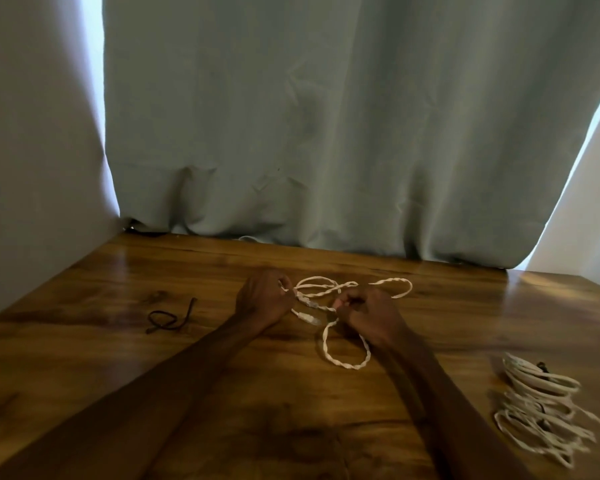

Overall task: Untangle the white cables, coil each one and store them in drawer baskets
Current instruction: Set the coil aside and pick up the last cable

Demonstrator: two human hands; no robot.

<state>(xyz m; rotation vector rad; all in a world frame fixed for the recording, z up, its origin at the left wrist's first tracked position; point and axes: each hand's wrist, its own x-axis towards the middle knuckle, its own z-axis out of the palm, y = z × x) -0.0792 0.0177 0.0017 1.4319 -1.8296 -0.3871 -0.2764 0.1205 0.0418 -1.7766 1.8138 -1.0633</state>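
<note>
Fingers (282,283) of the left hand (262,301) and right hand (371,317) are curled, pinching the twisted white cable (325,344) on the brown wooden table (84,358) (white coiled bundles (541,388) at right are blurred).

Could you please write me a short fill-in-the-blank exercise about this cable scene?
The left hand and the right hand both hold the twisted cable, whose colour is ____.
The pile of coiled cables lies on the table to the person's ____.
The dark cord lies to the ____ of both hands.
Missing words: white; right; left.
</note>
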